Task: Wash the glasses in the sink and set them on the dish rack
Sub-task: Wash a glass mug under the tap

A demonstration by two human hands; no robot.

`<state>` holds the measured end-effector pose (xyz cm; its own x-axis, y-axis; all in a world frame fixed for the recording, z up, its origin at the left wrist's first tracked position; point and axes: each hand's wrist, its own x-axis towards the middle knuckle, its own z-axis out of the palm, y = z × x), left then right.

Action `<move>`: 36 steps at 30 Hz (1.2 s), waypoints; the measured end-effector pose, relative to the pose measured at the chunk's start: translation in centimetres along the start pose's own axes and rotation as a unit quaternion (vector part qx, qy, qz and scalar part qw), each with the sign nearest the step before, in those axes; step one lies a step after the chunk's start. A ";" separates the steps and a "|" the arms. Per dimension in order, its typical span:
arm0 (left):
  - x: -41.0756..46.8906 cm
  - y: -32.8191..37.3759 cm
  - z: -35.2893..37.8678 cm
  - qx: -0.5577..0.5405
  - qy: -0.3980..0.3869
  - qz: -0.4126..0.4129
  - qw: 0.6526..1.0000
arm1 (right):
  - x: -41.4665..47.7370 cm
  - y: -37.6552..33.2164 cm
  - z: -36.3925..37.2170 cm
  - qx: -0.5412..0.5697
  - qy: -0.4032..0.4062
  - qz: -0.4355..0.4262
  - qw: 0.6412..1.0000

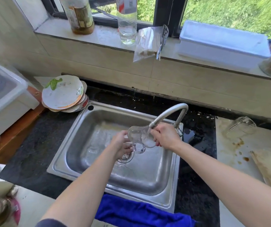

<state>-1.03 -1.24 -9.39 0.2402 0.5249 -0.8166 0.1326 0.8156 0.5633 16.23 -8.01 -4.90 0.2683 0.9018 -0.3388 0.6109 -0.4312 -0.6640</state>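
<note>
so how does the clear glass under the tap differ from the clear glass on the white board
The clear glass under the tap is tipped sideways over the steel sink; the clear glass on the white board rests there, seemingly mouth down. The left hand and right hand grip the first; nothing touches the second. The first is at the spout; the second sits away from the sink. Both are transparent.
</note>
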 end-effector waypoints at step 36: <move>6.3 3.0 2.2 0.044 0.037 0.014 0.998 | 0.1 1.0 2.2 -0.342 -0.054 -0.301 0.889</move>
<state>2.97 3.96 -12.56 0.1746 0.5669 -0.8051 0.2105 0.7773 0.5929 15.22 -8.41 -7.11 -0.3103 0.9392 -0.1469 0.9395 0.2794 -0.1983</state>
